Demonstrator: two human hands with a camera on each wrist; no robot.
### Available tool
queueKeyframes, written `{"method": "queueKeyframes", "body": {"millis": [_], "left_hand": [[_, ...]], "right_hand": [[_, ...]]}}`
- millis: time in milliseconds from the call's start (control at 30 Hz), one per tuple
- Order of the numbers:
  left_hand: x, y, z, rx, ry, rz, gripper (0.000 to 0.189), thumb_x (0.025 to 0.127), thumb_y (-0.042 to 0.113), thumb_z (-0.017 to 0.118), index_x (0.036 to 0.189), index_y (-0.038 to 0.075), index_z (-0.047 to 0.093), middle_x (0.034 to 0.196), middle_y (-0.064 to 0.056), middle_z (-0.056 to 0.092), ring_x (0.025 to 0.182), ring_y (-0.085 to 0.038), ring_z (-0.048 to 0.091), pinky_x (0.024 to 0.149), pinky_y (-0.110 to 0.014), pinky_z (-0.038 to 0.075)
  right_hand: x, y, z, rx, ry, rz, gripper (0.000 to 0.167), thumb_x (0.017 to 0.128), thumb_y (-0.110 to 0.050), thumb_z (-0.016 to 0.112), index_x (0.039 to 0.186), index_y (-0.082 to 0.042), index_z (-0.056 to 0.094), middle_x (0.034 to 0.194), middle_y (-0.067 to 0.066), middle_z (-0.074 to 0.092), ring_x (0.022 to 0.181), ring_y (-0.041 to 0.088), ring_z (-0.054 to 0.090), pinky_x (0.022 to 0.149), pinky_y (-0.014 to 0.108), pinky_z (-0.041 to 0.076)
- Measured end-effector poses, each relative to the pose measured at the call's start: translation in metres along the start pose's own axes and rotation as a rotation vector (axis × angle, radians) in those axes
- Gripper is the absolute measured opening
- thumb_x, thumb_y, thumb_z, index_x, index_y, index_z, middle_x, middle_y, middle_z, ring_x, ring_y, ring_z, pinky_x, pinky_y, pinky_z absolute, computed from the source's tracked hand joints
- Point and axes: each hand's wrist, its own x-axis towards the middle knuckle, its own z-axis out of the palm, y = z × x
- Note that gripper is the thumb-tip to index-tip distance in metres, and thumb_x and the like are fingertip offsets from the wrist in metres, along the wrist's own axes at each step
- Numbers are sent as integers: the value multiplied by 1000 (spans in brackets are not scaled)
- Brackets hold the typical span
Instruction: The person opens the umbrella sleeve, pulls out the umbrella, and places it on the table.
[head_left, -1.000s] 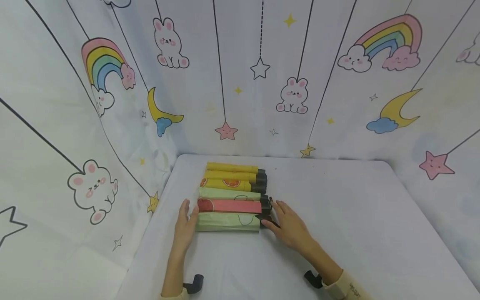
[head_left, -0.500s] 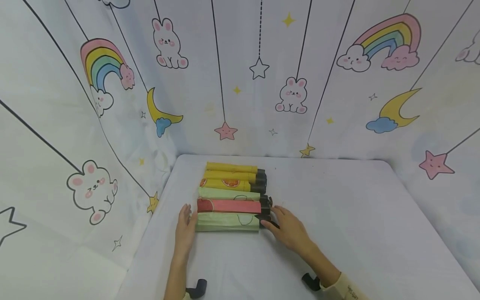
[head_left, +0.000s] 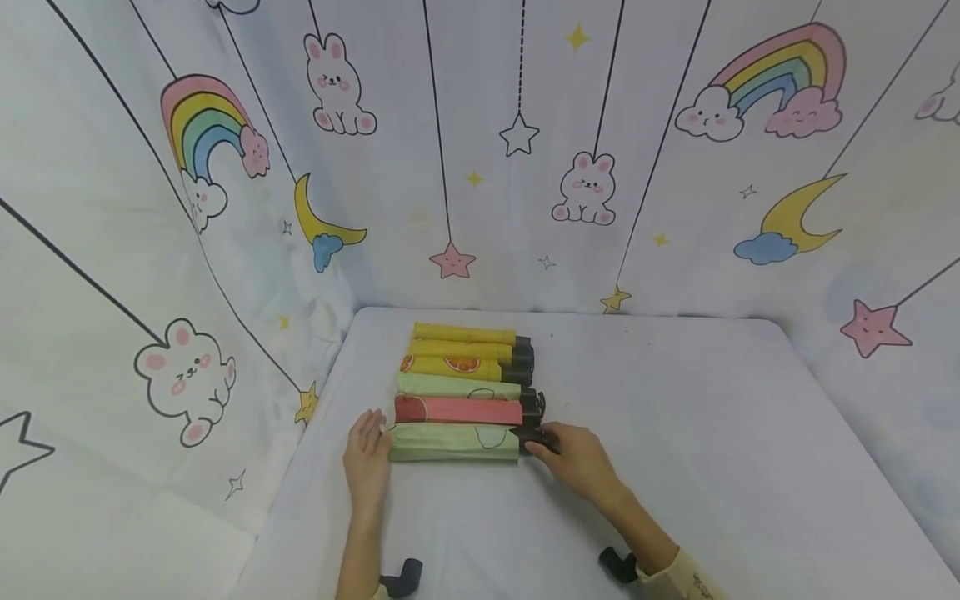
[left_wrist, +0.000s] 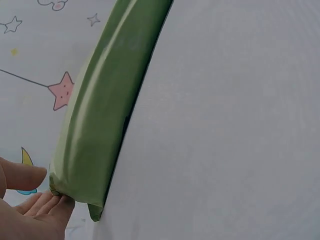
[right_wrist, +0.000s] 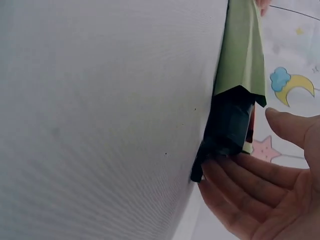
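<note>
Several folded umbrellas in printed covers lie side by side on the table, their black handles pointing right. Nearest the person is a light green umbrella (head_left: pixel 450 443), also filling much of the left wrist view. A pink umbrella (head_left: pixel 472 410) lies just behind it. My left hand (head_left: pixel 367 467) is at the green umbrella's left end, fingers extended and touching it, thumb apart. Beside that umbrella's black handle (right_wrist: pixel 227 125) is my right hand (head_left: pixel 577 462). Its extended fingers touch the handle's end, and the thumb stands off in the right wrist view.
Behind the pink umbrella lie another green umbrella (head_left: pixel 442 386), an orange-slice yellow umbrella (head_left: pixel 435 368) and plain yellow umbrellas (head_left: pixel 461 335). A white cloth covers the table (head_left: pixel 675 417). Printed fabric (head_left: pixel 480 208) hangs at the back and sides.
My right fingers have slid toward the front, from beside the pink umbrella's handle to the nearest green one's. My left hand has shifted slightly nearer the person. The umbrellas look unmoved.
</note>
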Motion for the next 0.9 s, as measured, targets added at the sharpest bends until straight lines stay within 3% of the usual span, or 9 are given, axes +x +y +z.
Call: {"method": "queueKeyframes", "body": {"millis": [167, 267, 500, 633, 900], "left_hand": [[1, -4, 3, -44, 59, 7, 54, 101, -6, 61, 153, -1, 45, 152, -22, 53, 143, -37, 50, 104, -13, 48], [1, -5, 4, -83, 94, -16, 54, 101, -6, 62, 152, 0, 46, 151, -19, 56, 142, -34, 52, 104, -15, 49], [0, 0, 8, -280, 161, -91, 56, 100, -7, 62, 153, -2, 45, 149, -17, 58, 139, -28, 55, 107, -19, 50], [3, -8, 10, -328, 206, -86, 54, 101, -5, 63, 152, -1, 45, 148, -15, 59, 137, -24, 57, 106, -19, 51], [8, -10, 15, -431, 285, -72, 57, 96, -16, 62, 149, -4, 47, 147, -21, 59, 134, -25, 60, 106, -24, 52]], "right_hand": [[4, 3, -1, 60, -38, 0, 38, 92, -31, 83, 120, -7, 75, 99, -1, 76, 84, 10, 66, 73, 34, 59], [6, 4, -2, 106, -72, 29, 39, 90, -27, 84, 122, -7, 74, 103, 2, 77, 87, 13, 69, 74, 33, 61], [13, 6, -2, 178, -100, 87, 30, 91, -20, 84, 116, -8, 75, 103, 3, 76, 90, 16, 71, 68, 31, 61], [16, 10, 0, 181, -89, 90, 26, 91, -19, 83, 113, -10, 75, 96, -2, 74, 88, 13, 69, 74, 35, 61], [20, 11, 1, 205, -110, 100, 34, 81, -17, 91, 111, -9, 75, 91, -3, 73, 85, 12, 67, 75, 35, 60]]}}
